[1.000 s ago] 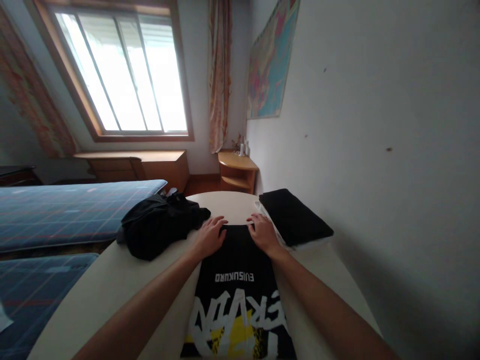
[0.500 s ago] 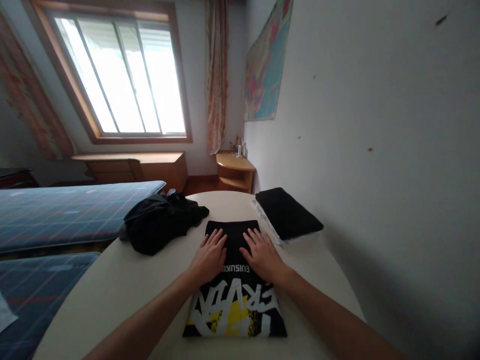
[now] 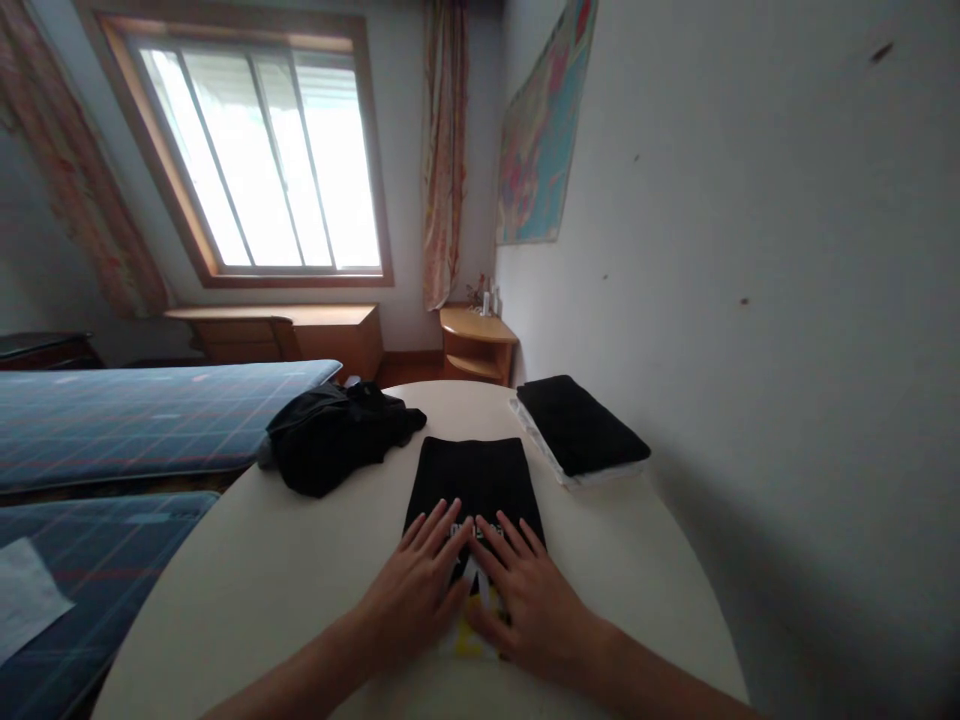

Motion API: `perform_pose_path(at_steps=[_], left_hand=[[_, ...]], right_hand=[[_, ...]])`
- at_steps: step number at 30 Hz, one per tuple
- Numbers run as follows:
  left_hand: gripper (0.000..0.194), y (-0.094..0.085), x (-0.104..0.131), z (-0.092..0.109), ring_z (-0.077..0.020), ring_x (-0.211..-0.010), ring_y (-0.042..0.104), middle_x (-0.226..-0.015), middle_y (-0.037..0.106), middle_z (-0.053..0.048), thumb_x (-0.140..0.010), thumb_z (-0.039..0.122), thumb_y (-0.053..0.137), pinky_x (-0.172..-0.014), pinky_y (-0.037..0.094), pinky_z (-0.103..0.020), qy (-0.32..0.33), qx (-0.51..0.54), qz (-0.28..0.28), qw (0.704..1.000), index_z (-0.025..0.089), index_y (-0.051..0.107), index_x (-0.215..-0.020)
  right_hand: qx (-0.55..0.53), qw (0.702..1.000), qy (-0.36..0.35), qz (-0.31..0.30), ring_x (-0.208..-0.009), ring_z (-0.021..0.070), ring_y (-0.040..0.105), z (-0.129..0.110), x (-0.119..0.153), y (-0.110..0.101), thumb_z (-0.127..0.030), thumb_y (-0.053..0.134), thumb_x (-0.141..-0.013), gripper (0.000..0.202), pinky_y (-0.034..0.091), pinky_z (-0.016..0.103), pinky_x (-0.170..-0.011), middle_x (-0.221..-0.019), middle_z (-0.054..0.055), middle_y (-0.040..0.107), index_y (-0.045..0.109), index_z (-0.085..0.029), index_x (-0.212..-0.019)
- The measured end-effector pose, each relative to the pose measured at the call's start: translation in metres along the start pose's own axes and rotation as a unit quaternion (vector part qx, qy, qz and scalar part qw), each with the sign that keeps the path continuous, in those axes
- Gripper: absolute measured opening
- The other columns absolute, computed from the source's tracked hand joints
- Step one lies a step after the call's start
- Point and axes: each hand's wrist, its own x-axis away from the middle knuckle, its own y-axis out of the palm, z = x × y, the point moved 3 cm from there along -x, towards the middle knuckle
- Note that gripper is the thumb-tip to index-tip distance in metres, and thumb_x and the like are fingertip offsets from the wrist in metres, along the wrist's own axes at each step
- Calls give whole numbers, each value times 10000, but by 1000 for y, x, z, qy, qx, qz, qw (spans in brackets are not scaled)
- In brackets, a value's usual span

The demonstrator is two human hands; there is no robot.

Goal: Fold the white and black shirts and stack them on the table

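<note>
A folded black T-shirt (image 3: 474, 465) with white and yellow print lies flat on the pale round table (image 3: 300, 560) in front of me. My left hand (image 3: 420, 575) rests palm down on its left half, fingers stretched out. Beside it, my right hand (image 3: 521, 585) lies flat on the right half with fingers spread. The two index fingertips nearly meet over the white lettering. Most of the print is hidden under both hands.
Crumpled black clothing (image 3: 334, 435) lies at the table's back left. A folded stack, black over white (image 3: 581, 425), sits at the back right near the wall (image 3: 750, 200). Blue plaid mattresses (image 3: 150, 420) stand to the left. Beyond are a desk (image 3: 330, 320) and a corner shelf (image 3: 480, 325).
Both hands have slid toward me over the T-shirt, from its far end down onto the print, and have come closer together. The view has shifted slightly.
</note>
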Motion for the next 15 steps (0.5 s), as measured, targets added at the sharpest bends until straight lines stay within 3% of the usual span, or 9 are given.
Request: perform_pose_path(at_steps=[3,7,11,15], left_hand=[[657,1,13,9,-253,-1517,154,-1651,162,-36,-1019,477,388,-1212,244,-479,51,18,-31,998,306,118,-1593],[641,4,10,2,-293,-1512,161,-1641,200,-86,-1016,540,344,-1204,241,-515,15,4,-32,999,250,233,-1577],[578,3,-26,-10,-268,-1513,171,-1626,252,-118,-1022,414,337,-1215,223,-470,-29,-12,-9,999,157,330,-1539],[558,3,-76,-21,-249,-1511,187,-1626,253,-120,-989,289,337,-1217,214,-440,-39,-9,1,999,114,353,-1519]], right_hand=[[-6,999,-32,-21,-1516,322,126,0,5,-1,-678,385,-945,756,116,545,-1221,-1642,63,211,280,-264,-1569],[10,999,-33,-10,-1495,314,218,6,2,-3,-655,418,-946,735,165,547,-1211,-1617,66,300,303,-268,-1560],[44,995,13,85,-1371,281,432,14,-26,-9,-472,406,-1001,540,270,487,-1182,-1465,126,522,498,-179,-1444],[69,989,38,128,-1394,270,405,30,-72,-15,-366,339,-1018,512,267,475,-1180,-1488,141,496,475,-129,-1451]])
